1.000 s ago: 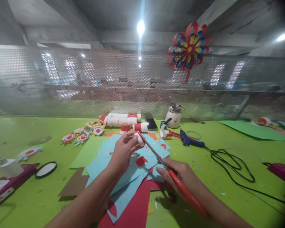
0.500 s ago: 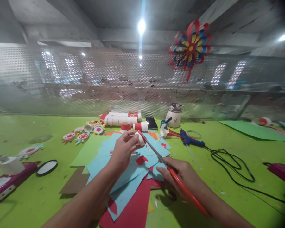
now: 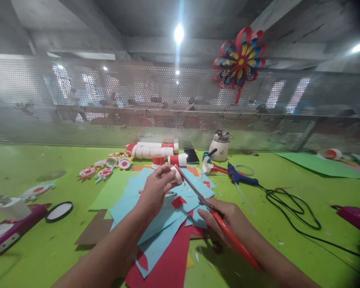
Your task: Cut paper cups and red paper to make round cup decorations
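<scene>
Your left hand [image 3: 154, 190] is closed in a pinch on a small paper cup [image 3: 177, 175], white with a red band, held above the paper with its fingertips curled around it. Your right hand [image 3: 229, 220] is wrapped around the red handles of a pair of scissors [image 3: 211, 212], whose blades run up and left to meet the cup at your left fingertips. Beneath both hands: a loose pile of blue paper sheets [image 3: 156, 224], with a red sheet [image 3: 171, 260] nearest you. Just beyond the left hand: more red-and-white cups [image 3: 159, 161] and a row of rolled white tubes [image 3: 151, 151]. Left of that hand: round paper ornaments [image 3: 105, 172], then a black-rimmed disc [image 3: 59, 211]. Beyond the right hand: a blue glue gun [image 3: 240, 177] with a black cord [image 3: 291, 208] trailing right, and a white pot [image 3: 219, 146]. All rest on the green table [image 3: 33, 248].
</scene>
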Motion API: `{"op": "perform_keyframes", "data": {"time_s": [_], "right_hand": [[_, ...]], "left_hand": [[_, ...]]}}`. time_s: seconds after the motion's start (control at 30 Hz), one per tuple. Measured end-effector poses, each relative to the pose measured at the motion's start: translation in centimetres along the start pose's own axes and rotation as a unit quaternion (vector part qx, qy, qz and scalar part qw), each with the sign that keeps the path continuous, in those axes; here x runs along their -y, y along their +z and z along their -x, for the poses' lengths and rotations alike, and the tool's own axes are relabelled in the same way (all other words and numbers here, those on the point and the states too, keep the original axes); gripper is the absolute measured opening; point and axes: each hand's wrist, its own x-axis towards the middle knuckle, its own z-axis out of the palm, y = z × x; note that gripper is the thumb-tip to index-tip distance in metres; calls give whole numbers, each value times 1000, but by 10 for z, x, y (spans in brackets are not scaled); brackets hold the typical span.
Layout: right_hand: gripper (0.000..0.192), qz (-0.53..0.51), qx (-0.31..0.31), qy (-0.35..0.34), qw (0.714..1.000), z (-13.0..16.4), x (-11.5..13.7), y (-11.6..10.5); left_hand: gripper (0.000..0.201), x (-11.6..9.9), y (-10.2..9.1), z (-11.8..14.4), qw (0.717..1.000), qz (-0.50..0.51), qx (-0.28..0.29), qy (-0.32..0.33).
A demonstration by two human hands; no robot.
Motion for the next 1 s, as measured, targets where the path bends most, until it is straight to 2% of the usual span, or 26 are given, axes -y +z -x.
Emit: {"op": "perform_keyframes", "data": {"time_s": [0.2, 0.5, 0.67, 0.8, 1.0], "right_hand": [[35, 0, 21, 15, 1000, 0, 2, -2], [36, -7, 6, 10, 1000, 3, 0, 2], [40, -3, -12, 7, 1000, 2, -2, 6], [38, 8, -9, 4, 1000, 2, -2, 6], [38, -30, 10, 28, 999, 1, 1, 3]], "left_hand": [[25, 4, 1, 2, 1000, 1, 10, 18], [19, 4, 2, 2, 1000, 3, 9, 23], [20, 5, 2, 3, 1000, 4, 6, 22], [21, 6, 1, 2, 1000, -4, 9, 23], [24, 7, 0, 2, 1000, -12, 9, 22]]}}
